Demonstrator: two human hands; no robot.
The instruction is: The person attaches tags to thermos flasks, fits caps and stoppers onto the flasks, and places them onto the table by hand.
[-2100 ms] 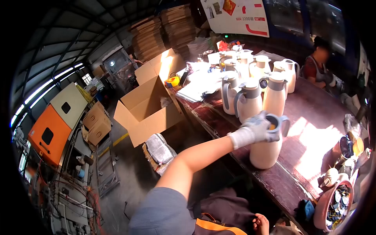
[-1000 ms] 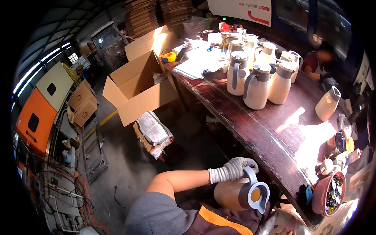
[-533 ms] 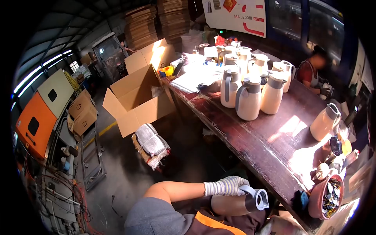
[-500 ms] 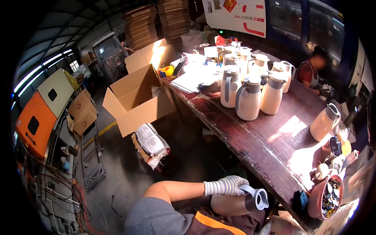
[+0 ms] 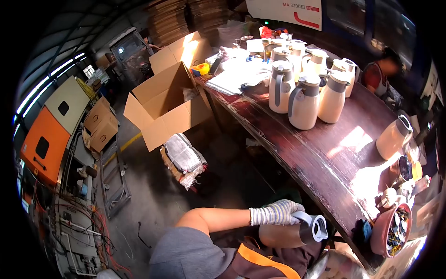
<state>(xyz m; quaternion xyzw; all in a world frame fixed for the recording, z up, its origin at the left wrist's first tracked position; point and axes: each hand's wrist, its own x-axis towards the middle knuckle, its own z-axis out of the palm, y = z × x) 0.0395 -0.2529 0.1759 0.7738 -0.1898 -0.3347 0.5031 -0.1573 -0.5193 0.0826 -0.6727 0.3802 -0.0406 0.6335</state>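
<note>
My left hand, in a striped knit glove, is closed round the handle of a beige vacuum jug. The jug lies on its side over my lap, its pale grey open mouth facing right. My right hand cannot be made out; a pale, blurred shape sits at the lower right, beside my apron. On the dark table, several similar jugs stand in a group, including a front one. Another jug, tilted in view, stands apart at the right.
A pink basin of small parts sits at the table's near right corner. Left of the table are an open carton and a cloth-topped stool. Across the table, a person sits at the far right.
The whole view has shifted slightly, so the table jugs appear higher and further right. My left hand keeps its hold on the jug, which lies in much the same pose.
</note>
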